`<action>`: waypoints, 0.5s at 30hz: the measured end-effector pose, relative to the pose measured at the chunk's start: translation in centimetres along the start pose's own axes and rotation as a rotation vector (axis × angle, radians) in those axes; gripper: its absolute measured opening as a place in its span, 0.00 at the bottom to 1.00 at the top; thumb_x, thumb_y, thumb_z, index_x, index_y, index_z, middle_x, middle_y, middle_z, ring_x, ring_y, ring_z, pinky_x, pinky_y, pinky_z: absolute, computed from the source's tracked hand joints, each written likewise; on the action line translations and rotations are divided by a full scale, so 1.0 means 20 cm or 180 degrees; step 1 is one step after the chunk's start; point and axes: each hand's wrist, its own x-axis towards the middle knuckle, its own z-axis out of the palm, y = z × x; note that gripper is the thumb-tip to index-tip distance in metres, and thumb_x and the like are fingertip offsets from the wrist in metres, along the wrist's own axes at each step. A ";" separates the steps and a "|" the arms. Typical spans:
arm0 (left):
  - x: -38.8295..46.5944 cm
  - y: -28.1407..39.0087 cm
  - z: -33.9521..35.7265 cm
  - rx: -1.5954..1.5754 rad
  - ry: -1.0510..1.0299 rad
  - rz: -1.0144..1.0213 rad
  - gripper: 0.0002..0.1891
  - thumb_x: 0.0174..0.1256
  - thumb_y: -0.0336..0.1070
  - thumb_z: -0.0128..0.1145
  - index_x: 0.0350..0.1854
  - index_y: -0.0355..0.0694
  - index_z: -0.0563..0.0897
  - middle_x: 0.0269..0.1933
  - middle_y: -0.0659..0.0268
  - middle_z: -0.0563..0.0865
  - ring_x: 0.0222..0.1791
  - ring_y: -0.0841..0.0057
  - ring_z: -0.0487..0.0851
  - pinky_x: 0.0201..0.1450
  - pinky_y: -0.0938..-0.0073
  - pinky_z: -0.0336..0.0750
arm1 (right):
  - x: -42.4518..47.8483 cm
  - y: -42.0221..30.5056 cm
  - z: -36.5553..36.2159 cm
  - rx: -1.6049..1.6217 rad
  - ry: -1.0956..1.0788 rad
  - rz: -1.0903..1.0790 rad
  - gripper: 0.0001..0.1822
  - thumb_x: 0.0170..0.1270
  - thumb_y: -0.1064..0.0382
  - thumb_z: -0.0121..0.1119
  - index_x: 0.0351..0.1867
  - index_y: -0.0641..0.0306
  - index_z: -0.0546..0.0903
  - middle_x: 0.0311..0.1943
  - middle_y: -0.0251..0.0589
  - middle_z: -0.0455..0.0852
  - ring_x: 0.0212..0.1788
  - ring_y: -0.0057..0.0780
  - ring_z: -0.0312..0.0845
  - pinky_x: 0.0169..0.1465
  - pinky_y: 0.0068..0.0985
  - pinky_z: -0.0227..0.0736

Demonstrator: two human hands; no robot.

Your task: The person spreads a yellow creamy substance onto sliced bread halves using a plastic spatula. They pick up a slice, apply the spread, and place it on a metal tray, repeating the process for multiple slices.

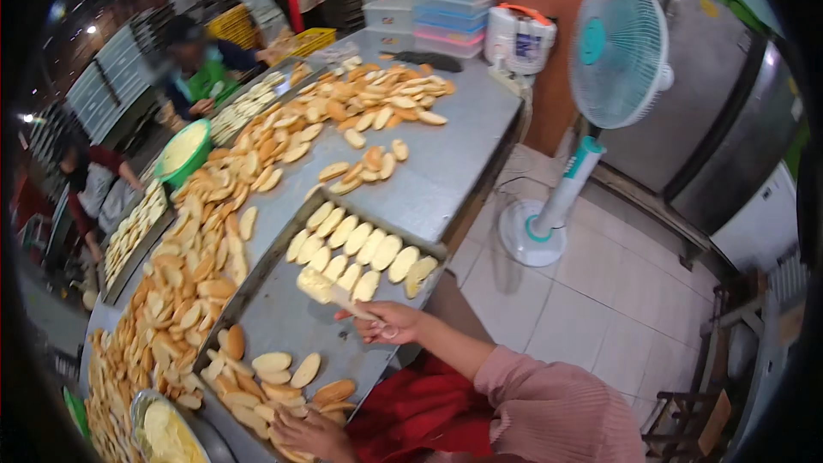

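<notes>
My right hand (391, 323) grips the handle of a spatula (350, 301), whose blade carries pale yellow cream. The blade is over the lower row of cream-coated bread slices (357, 238) in a metal baking tray (302, 318). These oval slices lie in two rows at the tray's far end. At the near end, my left hand (308, 432) rests palm down on a heap of plain bread slices (247, 392); whether its fingers hold one is hidden. A metal bowl of cream (167, 431) stands left of the tray, partly cut off by the picture's edge.
A long pile of bread slices (193, 257) covers the left of the metal table (443, 161). Across it, two people work beside filled trays (132, 231) and a green basin (186, 153). A standing fan (617, 58) is right of the table, and plastic boxes (450, 13) are stacked behind.
</notes>
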 end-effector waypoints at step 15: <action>0.01 0.03 -0.12 0.0173 -0.0030 0.0105 0.30 0.69 0.55 0.46 0.65 0.38 0.69 0.63 0.49 0.72 0.61 0.47 0.70 0.61 0.42 0.64 | 0.01 0.02 0.00 -0.0051 -0.0221 -0.0043 0.27 0.79 0.45 0.39 0.65 0.64 0.67 0.19 0.20 0.58 0.21 0.12 0.53 0.32 0.15 0.57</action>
